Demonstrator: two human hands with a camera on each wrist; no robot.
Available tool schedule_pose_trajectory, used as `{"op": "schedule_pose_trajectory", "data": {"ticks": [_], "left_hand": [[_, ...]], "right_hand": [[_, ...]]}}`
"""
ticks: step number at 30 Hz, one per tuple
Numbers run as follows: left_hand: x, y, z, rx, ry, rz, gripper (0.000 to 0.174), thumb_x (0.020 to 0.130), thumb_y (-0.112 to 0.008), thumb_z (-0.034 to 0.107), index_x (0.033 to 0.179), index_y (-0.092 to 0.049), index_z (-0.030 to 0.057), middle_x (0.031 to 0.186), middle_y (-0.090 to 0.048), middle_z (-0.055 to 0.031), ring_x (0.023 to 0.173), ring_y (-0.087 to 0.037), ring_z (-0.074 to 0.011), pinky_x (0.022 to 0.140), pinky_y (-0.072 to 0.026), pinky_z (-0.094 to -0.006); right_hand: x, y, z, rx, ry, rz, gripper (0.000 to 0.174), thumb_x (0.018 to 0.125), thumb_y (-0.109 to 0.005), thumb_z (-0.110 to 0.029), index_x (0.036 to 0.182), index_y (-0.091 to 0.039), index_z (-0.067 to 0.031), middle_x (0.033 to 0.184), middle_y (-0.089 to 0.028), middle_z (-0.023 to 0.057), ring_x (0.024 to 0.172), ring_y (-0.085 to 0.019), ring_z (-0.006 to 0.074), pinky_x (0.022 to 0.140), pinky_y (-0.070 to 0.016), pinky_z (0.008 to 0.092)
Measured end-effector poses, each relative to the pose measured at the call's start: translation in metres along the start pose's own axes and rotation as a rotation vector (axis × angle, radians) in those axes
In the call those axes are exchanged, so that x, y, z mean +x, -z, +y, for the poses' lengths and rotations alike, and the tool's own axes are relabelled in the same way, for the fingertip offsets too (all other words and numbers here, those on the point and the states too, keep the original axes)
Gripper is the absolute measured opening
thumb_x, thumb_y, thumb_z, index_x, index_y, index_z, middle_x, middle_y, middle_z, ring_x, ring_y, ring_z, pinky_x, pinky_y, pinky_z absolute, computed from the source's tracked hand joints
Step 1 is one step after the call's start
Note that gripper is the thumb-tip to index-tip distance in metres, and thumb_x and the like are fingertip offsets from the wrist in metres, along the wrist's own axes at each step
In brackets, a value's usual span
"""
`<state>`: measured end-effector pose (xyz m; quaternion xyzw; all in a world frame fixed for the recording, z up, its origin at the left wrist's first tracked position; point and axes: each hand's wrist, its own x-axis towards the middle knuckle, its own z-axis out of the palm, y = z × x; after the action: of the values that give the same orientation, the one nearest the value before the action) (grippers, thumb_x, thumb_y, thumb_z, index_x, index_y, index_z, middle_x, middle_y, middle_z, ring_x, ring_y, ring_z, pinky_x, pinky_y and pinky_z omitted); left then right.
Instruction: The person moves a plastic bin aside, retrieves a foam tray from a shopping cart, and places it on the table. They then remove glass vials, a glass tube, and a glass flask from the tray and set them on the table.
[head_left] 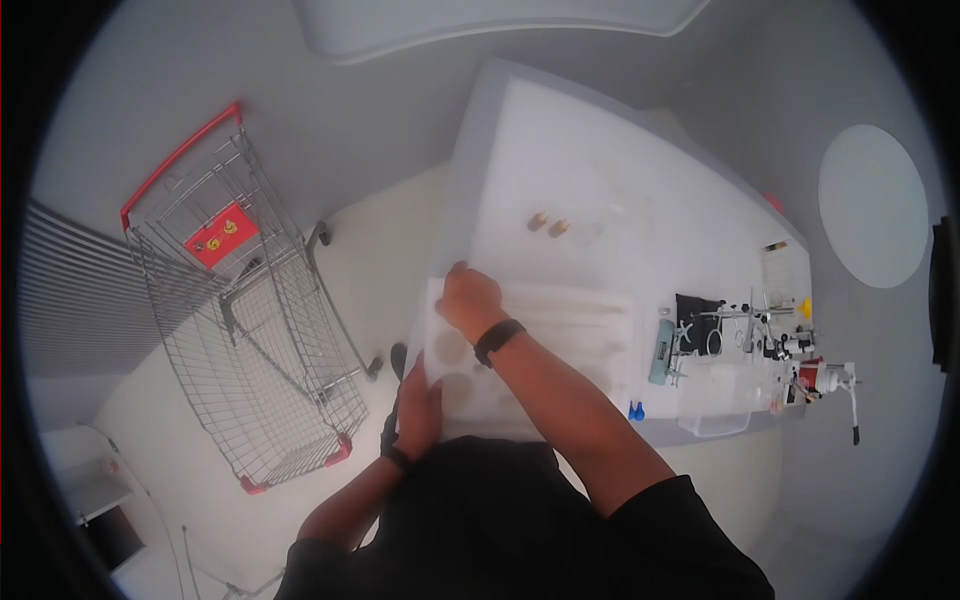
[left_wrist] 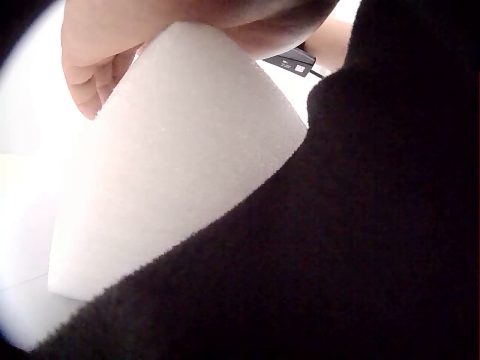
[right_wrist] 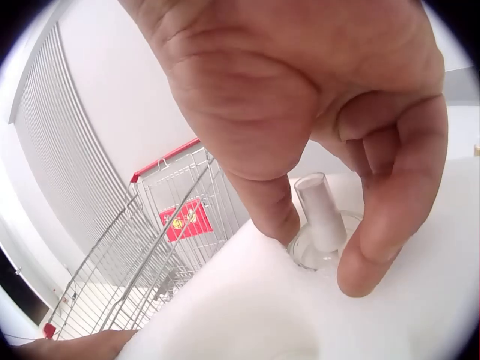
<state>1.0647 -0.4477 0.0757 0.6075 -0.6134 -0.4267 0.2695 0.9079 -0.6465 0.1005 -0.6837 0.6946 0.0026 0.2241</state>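
Observation:
A white foam block [head_left: 630, 350] with round hollows and long grooves lies before me at the near left of the white table [head_left: 600, 150]. My left hand [head_left: 420, 412] grips its left edge; the left wrist view shows the foam's pale side [left_wrist: 180, 150] beneath the hand [left_wrist: 187, 22]. At the far left corner, my right hand [head_left: 470, 298] reaches over the foam. In the right wrist view its thumb and fingers pinch a clear round glass piece with a frosted neck [right_wrist: 322, 214], seated in a hollow. Part of this glass is hidden behind the fingers.
Two small tan-topped objects [head_left: 549, 225] stand farther back on the table. Metal clamps and stand parts [head_left: 760, 335] crowd the right end, near a clear plastic bin [head_left: 715, 405] and small blue pieces [head_left: 637, 410]. A shopping cart [head_left: 250, 330] stands left on the floor.

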Motion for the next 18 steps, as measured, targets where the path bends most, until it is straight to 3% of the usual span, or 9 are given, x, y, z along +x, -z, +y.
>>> {"op": "schedule_pose_trajectory", "data": {"ticks": [1,3,6,9,18], "left_hand": [[0.0,0.001,0.002,-0.004,-0.004,0.0,0.069,0.113,-0.058,0.011,0.175,-0.034,-0.0049,0.162,-0.057,-0.0341,0.149,-0.055,-0.0504,0.128,-0.0423,-0.053],[0.001,0.003,0.005,-0.045,-0.04,0.007,0.07,0.112,-0.059,0.01,0.175,-0.034,-0.0056,0.16,-0.058,-0.0349,0.148,-0.056,-0.0505,0.127,-0.0432,-0.0533],[-0.002,-0.007,-0.012,-0.005,-0.055,0.051,0.07,0.112,-0.059,0.01,0.175,-0.034,-0.0053,0.158,-0.059,-0.0347,0.147,-0.056,-0.051,0.126,-0.0437,-0.0536],[-0.006,-0.011,-0.013,-0.056,-0.023,0.094,0.069,0.108,-0.065,0.011,0.172,-0.042,-0.0031,0.159,-0.06,-0.0325,0.148,-0.057,-0.0495,0.127,-0.0439,-0.0529],[-0.016,-0.012,-0.004,0.004,0.049,0.114,0.072,0.108,-0.066,0.012,0.175,-0.04,0.0022,0.157,-0.063,-0.0306,0.145,-0.059,-0.0489,0.123,-0.0481,-0.0533]], "right_hand": [[-0.003,0.006,-0.001,-0.004,-0.001,0.004,0.063,0.091,-0.084,-0.023,0.14,-0.065,0.013,0.104,-0.084,0.0211,0.098,-0.084,0.0391,0.084,-0.0665,0.0463],[-0.008,0.014,-0.002,0.038,0.014,-0.026,0.05,0.089,-0.084,-0.024,0.126,-0.069,0.0068,0.105,-0.084,0.02,0.099,-0.083,0.0385,0.085,-0.0665,0.0454],[-0.012,0.019,-0.006,0.057,0.003,-0.014,0.049,0.085,-0.086,-0.028,0.119,-0.07,0.0036,0.106,-0.083,0.0192,0.1,-0.083,0.0387,0.086,-0.0664,0.045],[-0.017,0.022,-0.007,0.06,-0.016,-0.014,0.057,0.085,-0.086,-0.036,0.122,-0.07,0.0049,0.109,-0.083,0.0207,0.105,-0.083,0.0388,0.089,-0.066,0.0458],[-0.022,0.049,-0.001,0.058,-0.021,-0.164,0.064,0.09,-0.075,-0.05,0.128,-0.074,0.0024,0.115,-0.084,0.0188,0.11,-0.081,0.0372,0.094,-0.0639,0.0459]]}}
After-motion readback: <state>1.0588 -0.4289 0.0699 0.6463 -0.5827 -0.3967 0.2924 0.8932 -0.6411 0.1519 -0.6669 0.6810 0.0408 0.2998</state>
